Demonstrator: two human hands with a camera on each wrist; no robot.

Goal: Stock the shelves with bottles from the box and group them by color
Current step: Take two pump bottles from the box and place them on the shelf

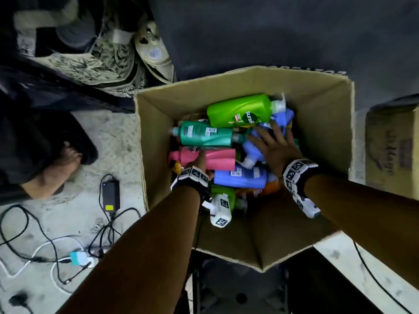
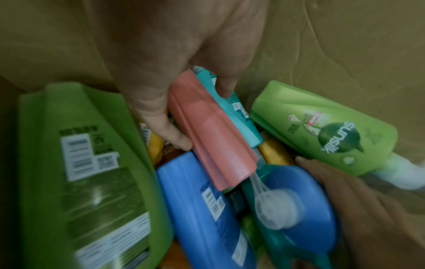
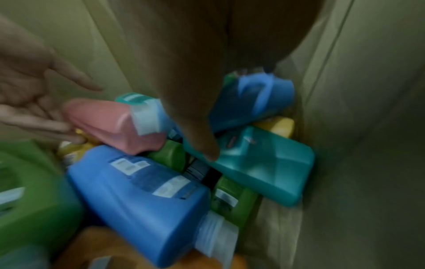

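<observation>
An open cardboard box [image 1: 158,132] holds several bottles lying in a heap. My left hand [image 1: 199,157] reaches in at the left and grips a pink bottle [image 1: 217,158], thumb on one side and fingers on the other [image 2: 203,118]. My right hand [image 1: 272,141] lies with spread fingers on a blue bottle [image 1: 254,150] with a white cap. A light green Sunsilk bottle [image 1: 240,109] lies at the far end, with a teal bottle [image 1: 206,133] beside the pink one. A second blue bottle [image 1: 240,176] and an orange one [image 1: 269,188] lie nearer me.
A second cardboard box [image 1: 392,150] stands to the right. On the concrete floor at the left lie a black power adapter [image 1: 110,196] and tangled cables [image 1: 45,245]. Another person's foot [image 1: 59,168] is at the left, and a shoe [image 1: 152,51] lies beyond the box.
</observation>
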